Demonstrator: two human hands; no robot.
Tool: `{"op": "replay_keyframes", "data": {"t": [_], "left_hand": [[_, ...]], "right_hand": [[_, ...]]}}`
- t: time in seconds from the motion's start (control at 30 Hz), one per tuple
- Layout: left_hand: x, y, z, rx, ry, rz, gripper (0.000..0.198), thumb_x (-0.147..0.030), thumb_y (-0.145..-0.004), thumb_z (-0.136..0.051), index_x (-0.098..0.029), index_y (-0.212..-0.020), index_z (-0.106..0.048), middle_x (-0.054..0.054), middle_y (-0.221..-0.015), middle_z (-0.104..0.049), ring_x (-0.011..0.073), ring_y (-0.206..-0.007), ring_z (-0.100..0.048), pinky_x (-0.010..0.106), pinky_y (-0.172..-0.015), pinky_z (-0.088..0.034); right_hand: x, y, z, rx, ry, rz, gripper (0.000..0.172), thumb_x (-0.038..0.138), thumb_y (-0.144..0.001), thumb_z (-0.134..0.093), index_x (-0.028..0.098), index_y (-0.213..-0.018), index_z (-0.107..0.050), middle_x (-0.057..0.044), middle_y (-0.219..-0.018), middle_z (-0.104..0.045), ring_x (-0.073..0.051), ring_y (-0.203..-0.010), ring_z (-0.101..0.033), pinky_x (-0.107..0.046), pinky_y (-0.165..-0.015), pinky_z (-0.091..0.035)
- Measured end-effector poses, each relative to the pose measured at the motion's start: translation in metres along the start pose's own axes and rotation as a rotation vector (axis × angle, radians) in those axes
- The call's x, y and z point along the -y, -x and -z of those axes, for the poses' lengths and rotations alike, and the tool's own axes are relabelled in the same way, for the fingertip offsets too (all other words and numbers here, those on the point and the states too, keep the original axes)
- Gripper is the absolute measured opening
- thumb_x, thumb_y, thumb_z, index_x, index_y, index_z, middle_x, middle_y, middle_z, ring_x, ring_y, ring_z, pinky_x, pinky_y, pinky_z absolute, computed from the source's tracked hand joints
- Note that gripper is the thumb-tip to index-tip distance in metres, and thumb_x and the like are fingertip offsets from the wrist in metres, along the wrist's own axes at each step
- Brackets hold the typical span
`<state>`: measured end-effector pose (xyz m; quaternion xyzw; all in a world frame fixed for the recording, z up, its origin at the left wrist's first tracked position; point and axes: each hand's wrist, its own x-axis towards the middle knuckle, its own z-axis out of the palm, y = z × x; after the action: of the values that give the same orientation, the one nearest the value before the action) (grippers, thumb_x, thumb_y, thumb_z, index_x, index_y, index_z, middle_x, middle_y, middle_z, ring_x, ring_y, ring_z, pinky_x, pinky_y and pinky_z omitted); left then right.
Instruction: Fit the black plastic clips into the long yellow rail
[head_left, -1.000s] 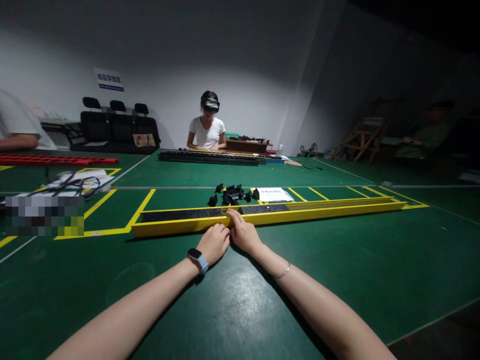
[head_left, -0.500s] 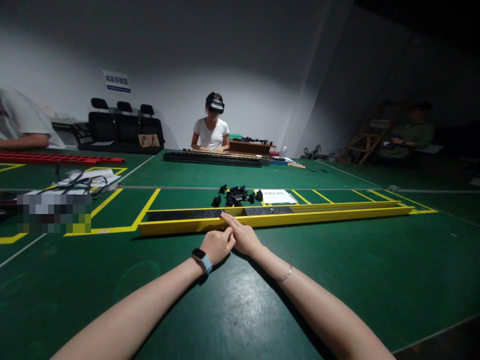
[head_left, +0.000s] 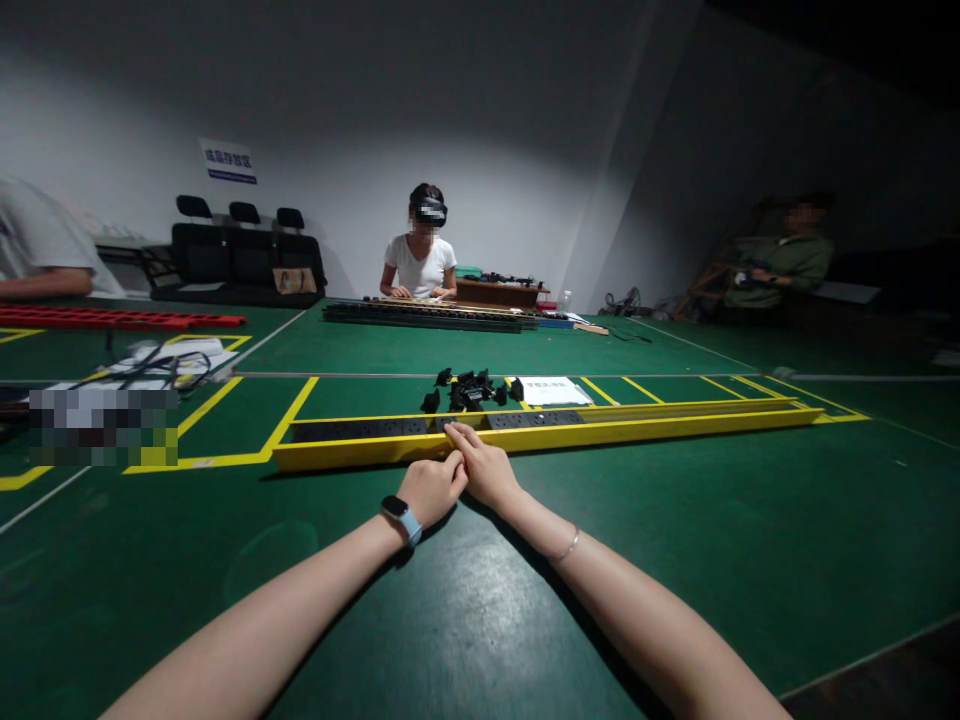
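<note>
One green surface [head_left: 787,540] carries one long yellow channel [head_left: 360,453], lying lengthwise just ahead of both hands. The right grip [head_left: 489,474] has its fingers close together, the foremost reaching over the near wall to a black module [head_left: 444,423]; whether it pinches cannot be told. The left grip [head_left: 431,492] is curled by that wall, touching the right; its hold is hidden. Beyond lie one white sheet [head_left: 553,391] and at least six loose black pieces [head_left: 470,384], overlapping.
</note>
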<state>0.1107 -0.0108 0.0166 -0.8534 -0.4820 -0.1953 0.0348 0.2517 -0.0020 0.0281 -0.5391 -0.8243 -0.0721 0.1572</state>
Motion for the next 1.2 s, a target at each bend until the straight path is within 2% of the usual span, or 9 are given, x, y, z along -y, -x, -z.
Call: {"op": "replay_keyframes", "data": {"t": [0.17,0.63,0.77,0.93,1.2], "left_hand": [[0.000,0.000,0.001,0.002,0.009,0.007,0.029,-0.030,-0.095,-0.032,-0.018,-0.102,-0.057,0.007,-0.075,-0.070,0.0201,-0.068,-0.067,0.028,-0.062,-0.043],[-0.001,0.000,0.004,0.008,0.026,0.010,0.030,-0.031,-0.095,-0.030,-0.018,-0.102,-0.057,0.007,-0.074,-0.069,0.0187,-0.067,-0.066,0.027,-0.064,-0.044],[0.000,0.000,0.001,0.001,0.020,-0.016,0.030,-0.031,-0.095,-0.030,-0.019,-0.101,-0.057,0.007,-0.074,-0.069,0.0200,-0.068,-0.066,0.028,-0.063,-0.045],[-0.001,0.000,0.000,0.016,0.036,-0.038,0.029,-0.030,-0.094,-0.032,-0.019,-0.101,-0.059,0.007,-0.076,-0.070,0.0197,-0.068,-0.066,0.028,-0.064,-0.045],[0.000,0.001,0.000,0.006,0.032,-0.021,0.029,-0.030,-0.095,-0.032,-0.019,-0.103,-0.057,0.006,-0.075,-0.069,0.0194,-0.066,-0.066,0.028,-0.063,-0.045]], "right_hand": [[0.003,0.000,0.003,0.018,0.012,-0.027,0.058,0.022,-0.087,-0.041,0.026,-0.144,-0.030,-0.008,-0.146,-0.037,-0.017,-0.099,-0.063,-0.026,-0.077,-0.051],[0.000,-0.001,-0.002,-0.040,0.004,-0.060,0.053,0.021,-0.088,-0.041,0.023,-0.140,-0.036,-0.008,-0.145,-0.039,-0.017,-0.103,-0.062,-0.026,-0.080,-0.051],[-0.004,0.001,-0.003,-0.047,-0.036,-0.026,0.059,0.018,-0.086,-0.041,0.024,-0.143,-0.032,-0.006,-0.148,-0.036,-0.016,-0.108,-0.059,-0.026,-0.083,-0.051],[-0.007,0.003,0.001,0.022,-0.066,0.066,0.072,0.013,-0.081,-0.042,0.028,-0.148,-0.018,-0.004,-0.151,-0.030,-0.016,-0.107,-0.060,-0.026,-0.084,-0.051],[-0.003,0.001,0.000,0.015,-0.035,0.012,0.066,0.016,-0.084,-0.042,0.032,-0.146,-0.025,-0.002,-0.149,-0.034,-0.016,-0.099,-0.064,-0.028,-0.078,-0.053]]}}
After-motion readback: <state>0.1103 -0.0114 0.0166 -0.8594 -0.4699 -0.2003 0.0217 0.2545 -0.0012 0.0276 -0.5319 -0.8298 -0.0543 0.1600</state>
